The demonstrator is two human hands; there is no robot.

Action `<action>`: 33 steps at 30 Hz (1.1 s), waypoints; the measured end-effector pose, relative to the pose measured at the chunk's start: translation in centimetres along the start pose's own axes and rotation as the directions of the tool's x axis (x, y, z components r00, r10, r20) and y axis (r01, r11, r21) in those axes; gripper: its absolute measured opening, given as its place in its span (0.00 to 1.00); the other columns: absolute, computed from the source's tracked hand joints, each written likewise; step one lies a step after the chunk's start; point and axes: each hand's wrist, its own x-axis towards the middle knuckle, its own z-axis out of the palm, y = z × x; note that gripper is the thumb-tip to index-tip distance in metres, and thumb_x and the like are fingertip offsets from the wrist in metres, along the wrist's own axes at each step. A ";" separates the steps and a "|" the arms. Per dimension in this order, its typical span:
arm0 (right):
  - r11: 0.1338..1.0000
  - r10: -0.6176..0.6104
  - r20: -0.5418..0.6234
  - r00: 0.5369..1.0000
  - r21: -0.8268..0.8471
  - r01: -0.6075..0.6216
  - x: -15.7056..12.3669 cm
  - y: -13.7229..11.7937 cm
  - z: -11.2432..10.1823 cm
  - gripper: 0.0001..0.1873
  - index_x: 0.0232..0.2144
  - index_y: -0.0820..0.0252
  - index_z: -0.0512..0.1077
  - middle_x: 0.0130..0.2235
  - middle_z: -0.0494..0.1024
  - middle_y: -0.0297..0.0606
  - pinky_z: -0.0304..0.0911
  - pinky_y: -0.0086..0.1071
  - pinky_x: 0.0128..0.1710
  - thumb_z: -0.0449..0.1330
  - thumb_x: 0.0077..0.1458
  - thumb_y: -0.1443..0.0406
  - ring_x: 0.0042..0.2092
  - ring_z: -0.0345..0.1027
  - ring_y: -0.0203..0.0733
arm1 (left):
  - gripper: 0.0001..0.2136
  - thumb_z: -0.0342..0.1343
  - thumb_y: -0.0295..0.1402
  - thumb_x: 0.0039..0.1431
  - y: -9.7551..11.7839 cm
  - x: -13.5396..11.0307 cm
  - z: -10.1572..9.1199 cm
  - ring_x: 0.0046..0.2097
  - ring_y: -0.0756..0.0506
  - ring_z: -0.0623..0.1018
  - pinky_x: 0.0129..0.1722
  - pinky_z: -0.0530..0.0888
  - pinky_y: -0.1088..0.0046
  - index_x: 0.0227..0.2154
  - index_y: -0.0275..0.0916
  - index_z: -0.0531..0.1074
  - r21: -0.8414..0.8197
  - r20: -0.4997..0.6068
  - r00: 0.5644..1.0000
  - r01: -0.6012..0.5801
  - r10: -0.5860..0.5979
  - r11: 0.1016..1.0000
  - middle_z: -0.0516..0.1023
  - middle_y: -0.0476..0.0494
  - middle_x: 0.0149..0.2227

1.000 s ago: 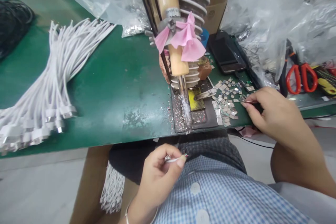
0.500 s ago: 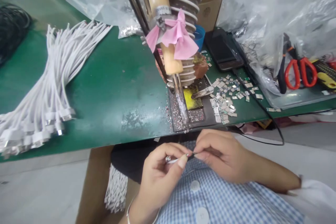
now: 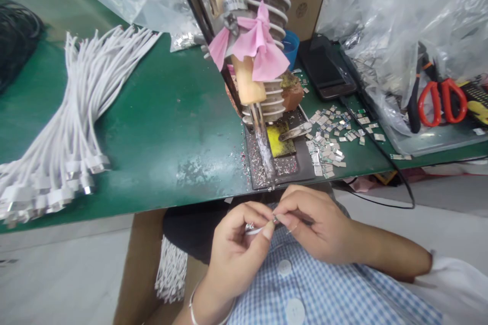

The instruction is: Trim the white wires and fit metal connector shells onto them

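Below the table edge, in front of the blue checked garment, my left hand is closed on a thin white cable, pinching its end between thumb and forefinger. My right hand is closed too, thumb and forefinger meeting at a tiny piece right at that cable end. The piece looks greenish and metallic; its kind is too small to make out. Both hands' fingertips almost touch. Just above them is the tip of a soldering iron, clamped at a slant with a pink cloth tied around its holder.
Small metal-and-green boards lie scattered right of a yellow sponge. A phone with a black cord and red-handled scissors are farther right. Bundled white USB cables cover the left of the green table.
My right hand has shifted slightly left, closer to my left fingertips. A small greenish piece now shows at the pinch, where a dark spot was seen before. The view has moved slightly.
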 end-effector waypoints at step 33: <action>0.961 -0.238 -0.204 0.950 -0.188 0.201 1.9 -0.3 -1.6 0.09 0.30 0.56 0.66 0.36 0.77 0.38 0.73 0.35 0.38 0.56 0.51 0.76 0.39 0.74 0.39 | 0.05 0.63 0.27 0.55 2.4 4.3 0.0 0.34 0.49 0.77 0.35 0.74 0.76 0.25 0.39 0.74 -0.125 -0.030 0.995 0.093 -0.097 0.988 0.79 0.48 0.30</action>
